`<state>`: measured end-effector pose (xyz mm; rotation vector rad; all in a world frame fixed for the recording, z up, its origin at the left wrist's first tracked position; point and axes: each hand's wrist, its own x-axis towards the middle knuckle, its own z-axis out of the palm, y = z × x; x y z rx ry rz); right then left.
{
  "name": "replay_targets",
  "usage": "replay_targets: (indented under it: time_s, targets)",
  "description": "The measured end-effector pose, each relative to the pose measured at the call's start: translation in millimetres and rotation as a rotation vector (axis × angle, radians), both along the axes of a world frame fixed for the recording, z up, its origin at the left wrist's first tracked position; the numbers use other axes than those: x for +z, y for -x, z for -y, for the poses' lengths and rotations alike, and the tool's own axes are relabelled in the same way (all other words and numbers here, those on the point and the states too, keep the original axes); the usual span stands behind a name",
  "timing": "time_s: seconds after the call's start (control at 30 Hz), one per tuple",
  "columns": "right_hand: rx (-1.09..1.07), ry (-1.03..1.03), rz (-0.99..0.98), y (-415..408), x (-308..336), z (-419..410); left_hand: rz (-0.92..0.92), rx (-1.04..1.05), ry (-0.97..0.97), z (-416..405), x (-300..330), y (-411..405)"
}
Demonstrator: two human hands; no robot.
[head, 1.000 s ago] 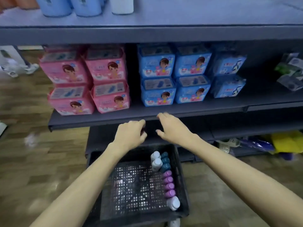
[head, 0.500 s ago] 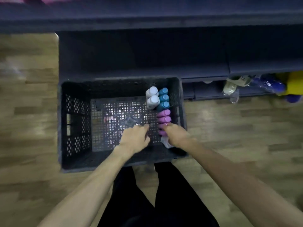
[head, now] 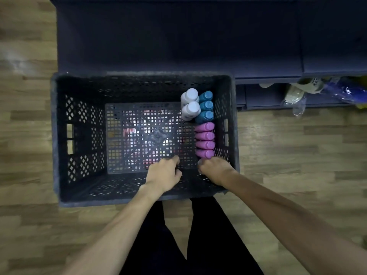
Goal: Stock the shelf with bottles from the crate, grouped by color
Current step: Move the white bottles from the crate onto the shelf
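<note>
You are standing over the black crate [head: 59,135], which sits on the wood floor pushed up against the dark bottom shelf [head: 178,36] at the far side, so the lift from crate to shelf will be short. The bottles left in it stand upright in a column along the right wall, already sorted: two white bottles [head: 190,105] at the far end with three blue bottles [head: 206,106] just to their right, then four pink bottles [head: 205,140] touching cap to cap running toward you. That packing probably keeps them from tipping and lets you take one colour at a time. Your right hand [head: 215,171] is down at the near end of the column, its fingers curled over what seems to be a pale bottle there, of which only a sliver shows beside the knuckles; I cannot tell whether the grip has actually closed on it. Your left hand [head: 163,173] hovers over the bare mesh floor of the crate, fingers loosely curled and holding nothing, likely ready to take the next pink one. Compared with a second ago, your view has dropped from the stocked middle shelf with its pink and blue packs to straight down into the crate, and both hands have come down from the shelf edge. Over the last half second they have barely shifted, and the bottles stand just as they did.
</note>
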<state>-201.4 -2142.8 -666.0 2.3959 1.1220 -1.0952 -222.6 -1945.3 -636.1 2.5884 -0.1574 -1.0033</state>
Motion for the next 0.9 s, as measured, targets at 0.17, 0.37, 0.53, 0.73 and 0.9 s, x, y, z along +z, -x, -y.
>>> replay_targets:
  time_s: [0.17,0.37,0.53,0.73,0.9]
  targets:
    - [-0.085,-0.070,0.022,4.3,-7.8,-16.2,0.008,0.012,0.001,6.0,-11.4,2.2]
    - [-0.254,-0.095,-0.048,2.6,-30.2,-45.2,0.018,0.039,-0.013,2.8,-24.2,4.6]
    - [-0.428,-0.078,-0.076,5.3,-59.5,-46.3,0.014,0.127,-0.043,-20.4,-37.8,10.4]
    - [-0.496,-0.159,-0.022,-1.5,-58.9,-45.1,0.030,0.176,-0.070,-39.4,-37.4,10.5]
    - [-0.689,-0.323,-0.053,-16.3,-25.3,-36.8,0.044,0.156,-0.061,-35.8,-18.4,0.1]
